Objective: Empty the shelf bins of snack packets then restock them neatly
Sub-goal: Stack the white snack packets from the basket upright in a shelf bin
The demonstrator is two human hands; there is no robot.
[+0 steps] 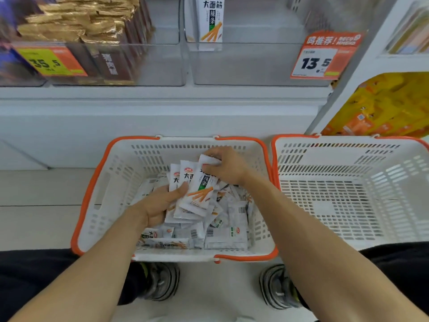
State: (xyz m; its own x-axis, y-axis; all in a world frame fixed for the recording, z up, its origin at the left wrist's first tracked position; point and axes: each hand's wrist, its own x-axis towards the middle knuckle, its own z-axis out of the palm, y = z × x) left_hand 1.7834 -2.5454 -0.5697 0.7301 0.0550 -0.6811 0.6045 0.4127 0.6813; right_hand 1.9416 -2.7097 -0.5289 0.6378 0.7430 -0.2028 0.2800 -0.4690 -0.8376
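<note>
A white basket with an orange rim stands on the floor below the shelf, holding several white snack packets. My left hand grips a fanned stack of these packets from below, thumb across the front. My right hand pinches the top of the frontmost packet in that stack. Above, a clear shelf bin holds one upright white packet at its back left.
A second white basket with an orange rim, with nothing in it, stands to the right. The left clear bin holds gold and brown packets. Price tags read 35.5 and 13.5. Yellow packets fill the right shelf. My shoes are below the basket.
</note>
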